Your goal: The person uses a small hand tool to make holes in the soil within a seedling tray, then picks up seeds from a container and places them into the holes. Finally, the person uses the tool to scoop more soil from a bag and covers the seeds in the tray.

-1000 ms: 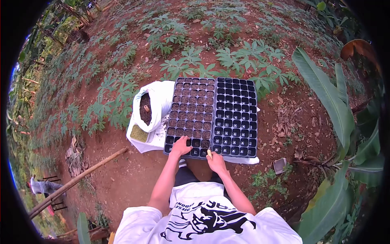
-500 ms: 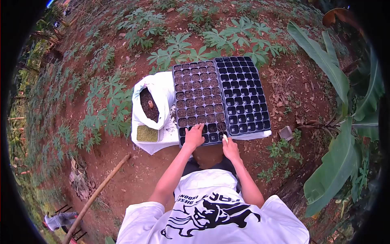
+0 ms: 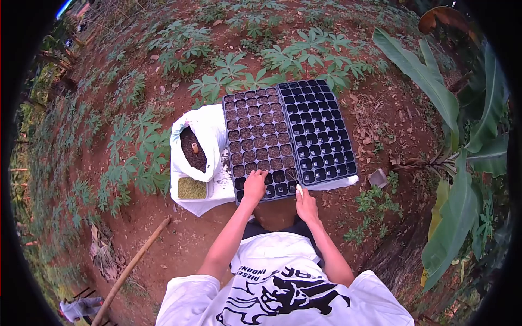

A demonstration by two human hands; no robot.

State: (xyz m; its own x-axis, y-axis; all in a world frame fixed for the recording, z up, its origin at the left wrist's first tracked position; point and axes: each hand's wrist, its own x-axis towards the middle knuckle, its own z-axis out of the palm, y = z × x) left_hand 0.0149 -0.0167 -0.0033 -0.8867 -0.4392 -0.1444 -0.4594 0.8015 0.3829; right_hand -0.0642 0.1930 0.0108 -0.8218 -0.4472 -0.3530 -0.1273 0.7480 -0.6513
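Observation:
My left hand (image 3: 254, 187) lies on the near-left part of a seedling tray (image 3: 261, 130), fingers stretched over its front cells. Most cells there hold brown soil; several in the front rows look dark and unfilled. In my right hand (image 3: 306, 206) is a small hand tool (image 3: 299, 189) with a pale handle. Its thin dark end reaches over the tray's near-right cells, too fine to make out clearly. Alongside on the right sits a second black seedling tray (image 3: 318, 125) with unfilled cells.
Left of the trays stands a white sack (image 3: 216, 142) of dark soil, with a small orange-brown object (image 3: 195, 147) in it. A container of greenish granules (image 3: 192, 188) is nearer. Around are leafy plants (image 3: 147, 141), a banana plant (image 3: 454, 217), a wooden pole (image 3: 133, 266) and a distant person (image 3: 80, 309).
The view has shifted, so the trays and sack appear slightly further left and lower. Both hands stay at the front of the soil-filled tray, the tool still in my right hand.

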